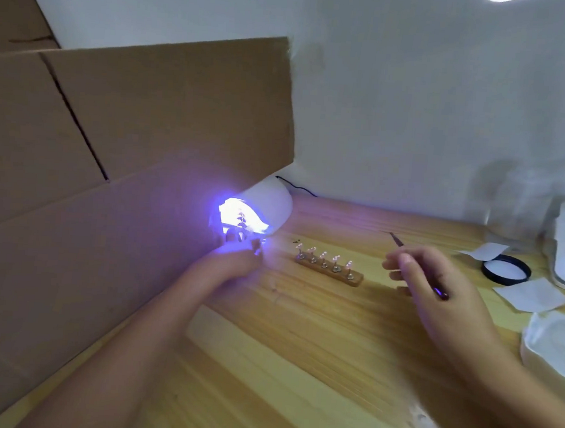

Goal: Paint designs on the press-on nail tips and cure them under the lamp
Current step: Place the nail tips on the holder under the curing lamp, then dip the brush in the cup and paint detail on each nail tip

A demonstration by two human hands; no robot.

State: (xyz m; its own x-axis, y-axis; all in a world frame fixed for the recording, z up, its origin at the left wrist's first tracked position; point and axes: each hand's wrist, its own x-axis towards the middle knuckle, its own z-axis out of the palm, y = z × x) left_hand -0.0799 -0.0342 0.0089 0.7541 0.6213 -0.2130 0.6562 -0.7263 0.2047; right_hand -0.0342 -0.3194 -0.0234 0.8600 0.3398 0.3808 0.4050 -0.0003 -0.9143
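Head view, cardboard [147, 120] over lamp [270, 201], left hand [229, 263] pinches nail tip [241, 219], right hand [437, 281] brush [398, 240].

Left hand [234, 260] reaches toward eleven o'clock, fingers curled; right hand [427, 280], at three o'clock, pinches a thin brush [400, 242].

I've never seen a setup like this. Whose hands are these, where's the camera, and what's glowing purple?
No machine here: these are a person's two bare hands, filmed by a camera worn on their head, looking down at a wooden table. The left hand holds a small nail tip on a stem in the glowing white curing lamp. The right hand pinches a thin paint brush in its fingers. Between them sits a wooden strip carrying five more nail tips. Brown cardboard stands left.
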